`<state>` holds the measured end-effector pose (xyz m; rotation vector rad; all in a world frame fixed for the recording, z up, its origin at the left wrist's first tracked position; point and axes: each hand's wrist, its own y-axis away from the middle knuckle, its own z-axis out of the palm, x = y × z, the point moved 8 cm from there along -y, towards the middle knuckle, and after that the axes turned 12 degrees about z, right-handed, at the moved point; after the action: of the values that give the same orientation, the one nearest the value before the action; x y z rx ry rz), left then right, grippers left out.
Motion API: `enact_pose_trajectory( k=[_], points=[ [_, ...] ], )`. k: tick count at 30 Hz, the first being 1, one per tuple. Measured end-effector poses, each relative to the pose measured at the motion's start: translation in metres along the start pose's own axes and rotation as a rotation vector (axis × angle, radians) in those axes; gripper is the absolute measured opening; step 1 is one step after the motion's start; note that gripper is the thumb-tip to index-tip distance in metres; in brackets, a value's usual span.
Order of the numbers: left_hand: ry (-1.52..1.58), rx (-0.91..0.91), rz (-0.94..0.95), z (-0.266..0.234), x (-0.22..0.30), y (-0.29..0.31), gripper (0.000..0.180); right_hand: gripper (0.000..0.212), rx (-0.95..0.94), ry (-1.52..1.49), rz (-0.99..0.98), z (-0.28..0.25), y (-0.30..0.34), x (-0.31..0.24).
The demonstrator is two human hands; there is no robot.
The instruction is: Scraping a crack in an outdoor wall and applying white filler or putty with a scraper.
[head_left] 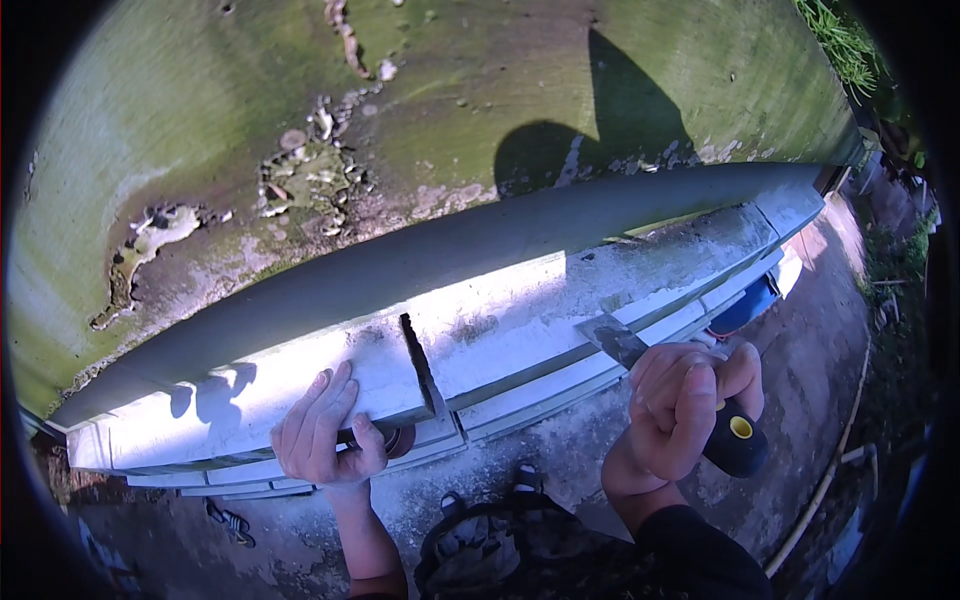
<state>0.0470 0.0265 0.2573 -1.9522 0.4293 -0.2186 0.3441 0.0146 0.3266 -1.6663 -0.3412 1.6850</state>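
My right hand (685, 405) is closed around a putty knife with a black handle (738, 440) that has a yellow-rimmed hole at its end. Its flat grey blade (613, 340) points left, over the front edge of the pale ledge (500, 318). On the ledge's left part rests my left hand (328, 430), fingers stretched flat on top and thumb at the front edge. Beside that thumb, a round reddish-brown thing (400, 441) is partly hidden; I cannot tell its kind. A dark, jagged narrow strip (418, 362) crosses the ledge just right of my left hand.
Behind the ledge rises a green-stained wall (450, 110) with peeling paint (315, 175). More pale stepped edges lie below the ledge. Sandals (230, 522) sit on the concrete floor at the lower left. A blue object (745, 307) stands at the right, near a long pole (825, 490).
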Motion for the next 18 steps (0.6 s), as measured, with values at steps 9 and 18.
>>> enact_pose_trajectory(
  k=[9, 18],
  points=[
    [-0.001, 0.006, 0.018, 0.0, -0.001, 0.0, 0.022, 0.029, -0.066, -0.108, -0.054, 0.009, 0.0, -0.004],
    [0.0, -0.001, 0.023, -0.001, -0.004, 0.001, 0.022, 0.025, -0.005, -0.136, 0.037, 0.017, 0.006, 0.0]
  ],
)
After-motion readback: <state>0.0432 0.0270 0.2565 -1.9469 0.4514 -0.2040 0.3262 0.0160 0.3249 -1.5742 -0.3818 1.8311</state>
